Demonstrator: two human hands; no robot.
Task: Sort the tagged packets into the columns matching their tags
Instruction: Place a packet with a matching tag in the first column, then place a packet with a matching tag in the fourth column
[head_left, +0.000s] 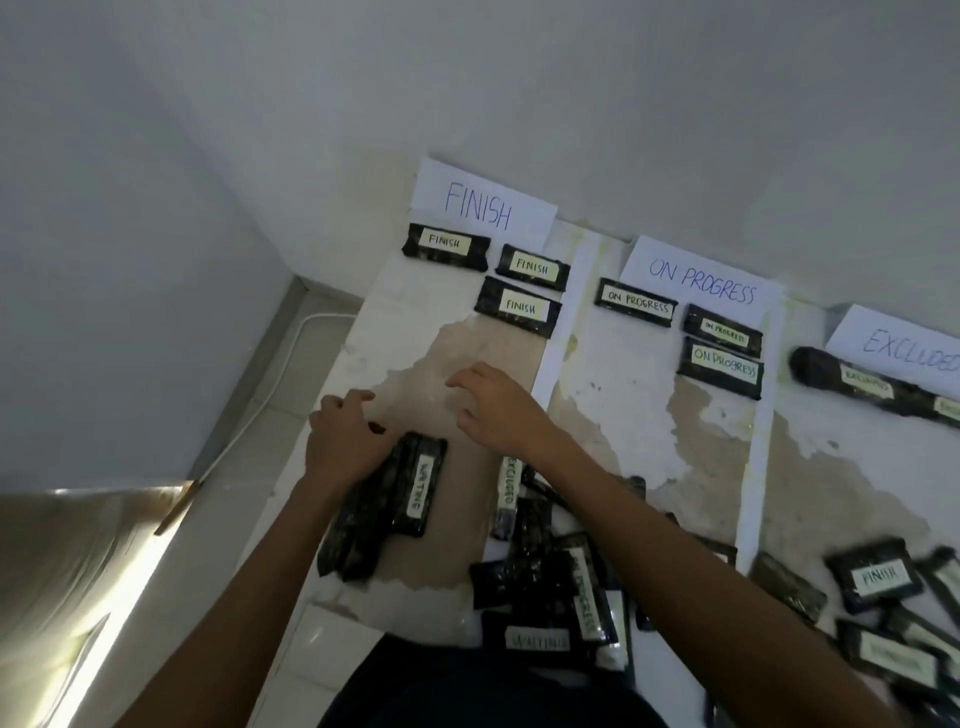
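Three paper headings lie at the far edge: FINISH (478, 208), ON PROGRESS (701, 280) and EXCLUDED (909, 348). Three dark packets tagged FINISH (519, 306) sit under the first heading. Three tagged ON PROGRESS (722, 366) sit under the second, and a long EXCLUDED packet (857, 384) under the third. My left hand (343, 441) rests on the top end of a dark packet stack (358, 525), beside a packet tagged WAITING (421, 483). My right hand (493, 410) hovers open over bare surface in the FINISH column. An EXCLUDED packet (506, 493) lies below its wrist.
A heap of unsorted packets (561, 587) lies near me, and more spread at the right, one tagged FINISH (875, 574). White paper strips (758, 415) divide the columns. A white cable (275, 364) runs along the floor at left. A shiny sheet (78, 545) fills the lower left.
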